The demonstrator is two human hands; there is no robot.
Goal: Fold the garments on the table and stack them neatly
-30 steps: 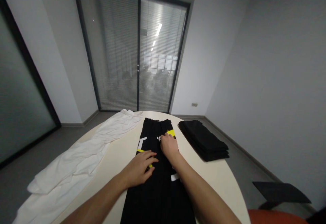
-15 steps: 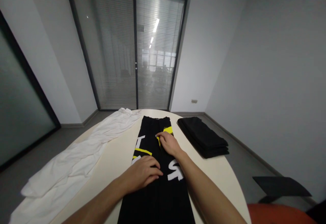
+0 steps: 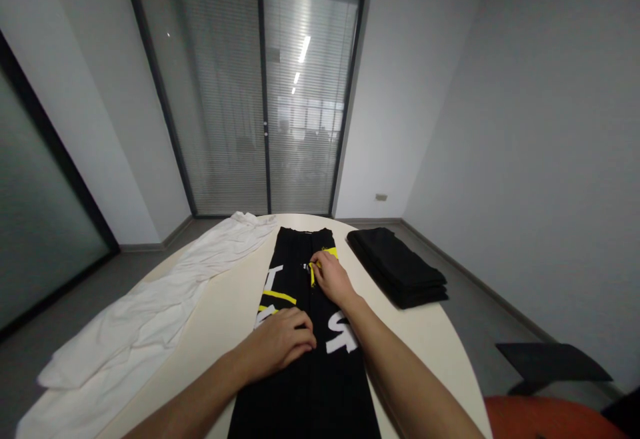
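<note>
A pair of black trousers [image 3: 305, 399] lies lengthwise on the table, its waistband at the far end. White lettering and yellow patches are printed on it. My left hand [image 3: 283, 339] rests on the left side of the trousers, below a yellow stripe, with thumb and forefinger apart. Farther up, my right hand [image 3: 333, 279] touches the right side beside a yellow patch, fingers bent and thumb a little apart from them. A small white mark shows just left of its fingertips. Neither hand visibly grips a fold of cloth.
White cloth [image 3: 145, 306] stretches along the left side of the round pale table [image 3: 415, 339]. Folded black garments [image 3: 395, 266] are stacked at the right. Beyond the right edge stands a chair with a red seat [image 3: 540, 419] and a black armrest [image 3: 553, 362].
My right hand's fingertips have shifted slightly right, uncovering the small white mark on the trousers. My left hand stays in nearly the same place.
</note>
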